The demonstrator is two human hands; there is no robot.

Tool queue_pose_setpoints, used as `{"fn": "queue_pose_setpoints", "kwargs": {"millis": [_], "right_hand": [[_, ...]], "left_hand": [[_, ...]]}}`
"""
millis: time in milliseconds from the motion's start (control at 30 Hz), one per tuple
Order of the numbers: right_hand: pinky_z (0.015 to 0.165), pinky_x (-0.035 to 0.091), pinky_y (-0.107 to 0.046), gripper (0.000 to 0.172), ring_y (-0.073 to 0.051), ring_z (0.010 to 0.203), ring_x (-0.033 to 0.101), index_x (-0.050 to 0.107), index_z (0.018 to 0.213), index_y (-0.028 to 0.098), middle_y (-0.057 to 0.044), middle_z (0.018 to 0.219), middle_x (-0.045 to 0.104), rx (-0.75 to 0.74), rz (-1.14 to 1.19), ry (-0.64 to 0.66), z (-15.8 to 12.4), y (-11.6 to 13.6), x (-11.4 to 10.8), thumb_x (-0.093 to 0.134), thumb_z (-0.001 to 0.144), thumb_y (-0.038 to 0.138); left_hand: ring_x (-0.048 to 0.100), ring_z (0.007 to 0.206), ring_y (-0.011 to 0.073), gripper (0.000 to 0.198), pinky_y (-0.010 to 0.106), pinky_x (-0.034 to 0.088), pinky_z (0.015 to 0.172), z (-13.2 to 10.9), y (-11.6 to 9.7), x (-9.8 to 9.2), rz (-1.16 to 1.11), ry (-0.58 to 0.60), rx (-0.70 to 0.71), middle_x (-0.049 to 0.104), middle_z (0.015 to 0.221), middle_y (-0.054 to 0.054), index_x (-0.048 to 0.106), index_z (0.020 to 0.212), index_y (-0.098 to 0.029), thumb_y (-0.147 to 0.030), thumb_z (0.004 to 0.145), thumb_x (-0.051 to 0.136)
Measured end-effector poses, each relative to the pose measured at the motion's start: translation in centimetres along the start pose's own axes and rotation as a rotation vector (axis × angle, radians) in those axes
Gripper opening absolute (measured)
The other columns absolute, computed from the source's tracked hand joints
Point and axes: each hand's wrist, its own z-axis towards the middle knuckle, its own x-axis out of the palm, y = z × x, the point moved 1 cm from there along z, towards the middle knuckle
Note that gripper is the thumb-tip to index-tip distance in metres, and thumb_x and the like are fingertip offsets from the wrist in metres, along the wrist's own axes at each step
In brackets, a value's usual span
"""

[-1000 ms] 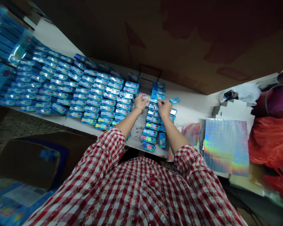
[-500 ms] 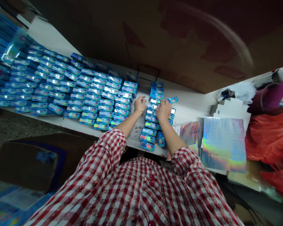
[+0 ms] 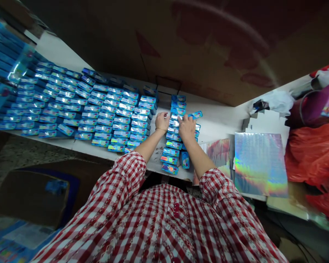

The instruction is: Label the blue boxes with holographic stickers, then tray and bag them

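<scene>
Small glossy blue boxes with printed ends stand in a short column [image 3: 172,144] on a white tabletop between and below my hands. At the left side of this column is my left hand [image 3: 161,123], closed, with its fingers curled inward; whatever they may hold is hidden. My right hand [image 3: 187,128] lies over the column's right side, fingers bent down but apart, its fingertips touching the boxes. Just beyond it, one blue box [image 3: 196,115] lies askew. Another blue box [image 3: 185,160] sits beside the column near the front edge.
Many rows of similar blue boxes [image 3: 98,113] fill the left of the table. A large cardboard carton [image 3: 197,54] stands along the back. On the right are holographic silver sheets [image 3: 260,164], white card pieces [image 3: 268,124] and a red plastic bag [image 3: 312,153].
My right hand's fingers have spread over the boxes and shifted slightly toward the column. My left hand stays beside the column. The whole view has tilted a little.
</scene>
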Motion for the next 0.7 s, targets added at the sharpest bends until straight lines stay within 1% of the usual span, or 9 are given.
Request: {"fn": "queue_pose_setpoints", "kwargs": {"millis": [100, 167, 200, 267, 333, 400, 500, 600, 700], "right_hand": [[0.080, 0.029, -0.038, 0.043, -0.025, 0.097, 0.043, 0.057, 0.122, 0.024, -0.012, 0.110, 0.053, 0.006, 0.024, -0.005, -0.5, -0.6, -0.6, 0.037, 0.085, 0.011], [0.081, 0.031, -0.036, 0.045, -0.024, 0.099, 0.045, 0.055, 0.123, 0.025, -0.011, 0.115, 0.052, 0.098, 0.104, -0.106, -1.6, -2.7, -1.6, 0.036, 0.086, 0.012], [0.081, 0.032, -0.036, 0.045, -0.024, 0.101, 0.046, 0.056, 0.123, 0.024, -0.010, 0.116, 0.051, 0.159, 0.151, -0.174, -2.4, -4.4, -2.1, 0.034, 0.086, 0.012], [0.083, 0.035, -0.035, 0.044, -0.022, 0.101, 0.048, 0.060, 0.118, 0.021, -0.010, 0.112, 0.053, 0.277, 0.235, -0.309, -4.6, -8.3, -3.1, 0.031, 0.086, 0.013], [0.083, 0.038, -0.034, 0.042, -0.021, 0.098, 0.051, 0.064, 0.110, 0.018, -0.011, 0.103, 0.056, 0.324, 0.288, -0.368, -7.2, -12.1, -3.6, 0.031, 0.085, 0.013], [0.085, 0.039, -0.035, 0.038, -0.021, 0.096, 0.052, 0.067, 0.104, 0.017, -0.010, 0.099, 0.060, 0.268, 0.299, -0.294, -9.3, -14.8, -3.3, 0.035, 0.083, 0.013], [0.086, 0.038, -0.035, 0.033, -0.021, 0.097, 0.052, 0.070, 0.100, 0.020, -0.009, 0.104, 0.063, 0.105, 0.238, -0.069, -11.2, -16.1, -2.2, 0.044, 0.082, 0.012], [0.086, 0.038, -0.035, 0.031, -0.022, 0.098, 0.051, 0.067, 0.107, 0.021, -0.009, 0.110, 0.064, -0.036, 0.134, 0.036, -12.2, -15.5, -1.3, 0.046, 0.085, 0.015], [0.086, 0.038, -0.036, 0.034, -0.022, 0.100, 0.052, 0.061, 0.118, 0.018, -0.011, 0.117, 0.062, -0.125, 0.053, 0.009, -12.9, -14.9, -1.2, 0.043, 0.090, 0.020]], "left_hand": [[0.057, 0.080, 0.0169, 0.024, 0.028, 0.045, 0.080, -0.5, -0.7, -0.6, -0.001, -0.024, 0.036, 0.062, 0.101, 0.010, 0.064, 0.100, -0.013, -0.016, 0.077, 0.057], [0.057, 0.082, 0.0174, 0.023, 0.028, 0.044, 0.081, -1.6, -2.0, -0.5, -0.018, -0.027, 0.118, 0.062, 0.100, 0.009, 0.064, 0.101, -0.015, -0.019, 0.080, 0.054], [0.056, 0.085, 0.0178, 0.022, 0.029, 0.043, 0.083, -2.4, -3.0, -0.2, -0.021, 0.006, 0.181, 0.062, 0.098, 0.008, 0.064, 0.100, -0.017, -0.021, 0.083, 0.051], [0.055, 0.090, 0.0197, 0.022, 0.031, 0.040, 0.086, -4.7, -5.3, 1.1, 0.021, 0.161, 0.331, 0.063, 0.094, 0.007, 0.066, 0.096, -0.019, -0.028, 0.086, 0.049], [0.053, 0.095, 0.0234, 0.025, 0.036, 0.038, 0.087, -7.5, -7.6, 3.0, 0.146, 0.382, 0.474, 0.063, 0.094, 0.009, 0.069, 0.089, -0.018, -0.037, 0.084, 0.053], [0.050, 0.102, 0.0275, 0.028, 0.040, 0.036, 0.087, -10.1, -9.3, 5.1, 0.315, 0.528, 0.590, 0.061, 0.099, 0.011, 0.070, 0.087, -0.017, -0.042, 0.078, 0.060], [0.046, 0.106, 0.0299, 0.021, 0.042, 0.035, 0.085, -12.3, -10.3, 7.7, 0.521, 0.628, 0.634, 0.059, 0.101, 0.011, 0.071, 0.081, -0.017, -0.035, 0.077, 0.063], [0.047, 0.104, 0.0293, 0.020, 0.042, 0.035, 0.081, -12.5, -10.2, 8.8, 0.542, 0.620, 0.554, 0.060, 0.101, 0.010, 0.071, 0.078, -0.018, -0.031, 0.081, 0.057], [0.047, 0.103, 0.0288, 0.024, 0.042, 0.035, 0.080, -12.1, -10.1, 8.8, 0.470, 0.599, 0.440, 0.061, 0.102, 0.010, 0.071, 0.075, -0.019, -0.034, 0.083, 0.055]]}}
